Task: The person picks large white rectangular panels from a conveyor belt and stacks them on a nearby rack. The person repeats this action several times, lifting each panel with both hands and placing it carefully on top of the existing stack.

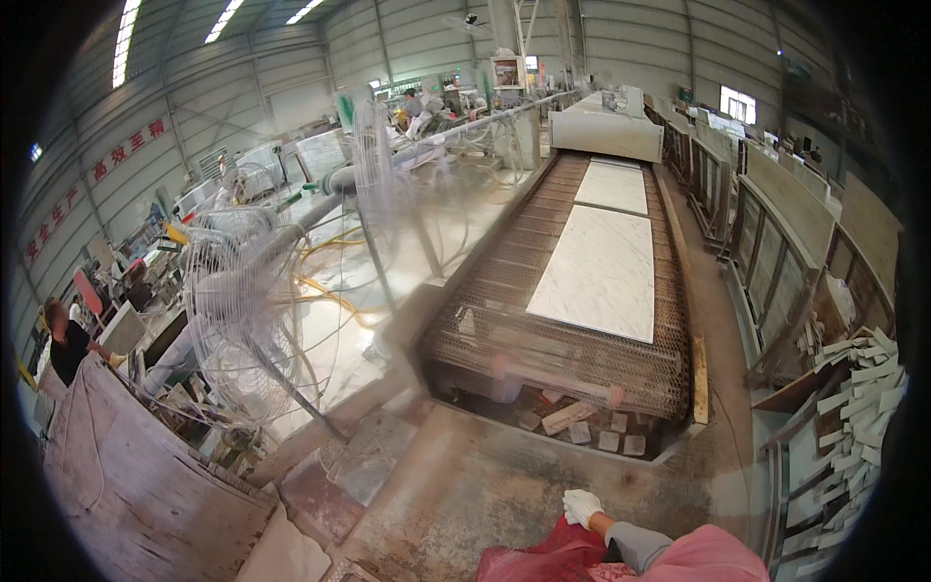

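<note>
My right hand [582, 506], in a white work glove, is in front of my red apron [543, 555] at the lower edge. Its fingers look curled in, and the inside of the grip is hidden. My left hand is out of view. Beyond my right hand is the near end of a mesh conveyor [485, 310]. On the conveyor lies a white, grey-veined stone slab [601, 272], flat and apart from my hand. A second white slab [613, 184] lies behind it, with another partly under the pale machine hood [606, 134].
Several small blocks [579, 432] lie in the gap under the conveyor's near end. Fans with wire guards [238, 320] stand to the left. Racks of slabs [776, 233] and a pile of stone strips [863, 417] line the right. A person [68, 339] is at the far left.
</note>
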`<action>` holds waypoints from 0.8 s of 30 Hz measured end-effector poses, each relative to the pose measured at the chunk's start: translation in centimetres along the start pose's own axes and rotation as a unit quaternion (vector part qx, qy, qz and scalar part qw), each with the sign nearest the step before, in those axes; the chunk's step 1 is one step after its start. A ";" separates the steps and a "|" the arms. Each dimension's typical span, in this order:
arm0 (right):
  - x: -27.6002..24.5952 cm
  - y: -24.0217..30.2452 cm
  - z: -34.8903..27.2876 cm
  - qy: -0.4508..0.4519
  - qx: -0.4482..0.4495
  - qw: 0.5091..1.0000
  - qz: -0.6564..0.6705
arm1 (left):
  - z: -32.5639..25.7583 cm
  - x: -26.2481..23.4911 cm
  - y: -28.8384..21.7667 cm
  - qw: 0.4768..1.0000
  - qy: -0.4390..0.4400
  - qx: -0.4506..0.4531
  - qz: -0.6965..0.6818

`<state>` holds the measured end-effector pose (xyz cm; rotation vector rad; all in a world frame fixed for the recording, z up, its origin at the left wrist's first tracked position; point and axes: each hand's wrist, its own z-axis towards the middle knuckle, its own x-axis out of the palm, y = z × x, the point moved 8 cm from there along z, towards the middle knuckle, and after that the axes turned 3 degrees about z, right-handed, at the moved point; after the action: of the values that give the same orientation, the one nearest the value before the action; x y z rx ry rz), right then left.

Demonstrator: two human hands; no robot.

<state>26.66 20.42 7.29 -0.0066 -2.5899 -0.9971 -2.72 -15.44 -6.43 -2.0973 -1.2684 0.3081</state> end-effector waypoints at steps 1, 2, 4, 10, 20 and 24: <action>0.2 0.2 0.1 -0.010 -0.012 0.998 -0.068 | 0.0 -0.1 -0.1 1.000 -0.006 0.004 0.011; 0.4 0.0 0.1 -0.002 0.008 1.000 -0.017 | 0.0 -0.3 -0.3 1.000 -0.012 0.010 0.022; 1.0 -0.1 -0.1 0.027 0.044 0.995 0.086 | -0.2 -0.7 -0.6 0.998 -0.021 0.022 0.047; 1.6 0.0 -0.9 0.027 0.048 0.989 0.136 | -3.1 -1.1 -2.7 0.993 -0.080 0.079 0.045; 3.2 0.6 -1.2 0.067 0.019 0.996 0.062 | -2.4 -3.1 -1.9 0.994 -0.103 0.022 0.033; 2.8 0.9 -1.5 -0.023 -0.019 0.996 -0.082 | -6.4 -1.9 -3.4 0.992 -0.125 -0.026 -0.002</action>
<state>24.64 19.82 9.86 0.1794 -2.6471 -1.1149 -2.79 -18.64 0.31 -2.1499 -1.4368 0.5580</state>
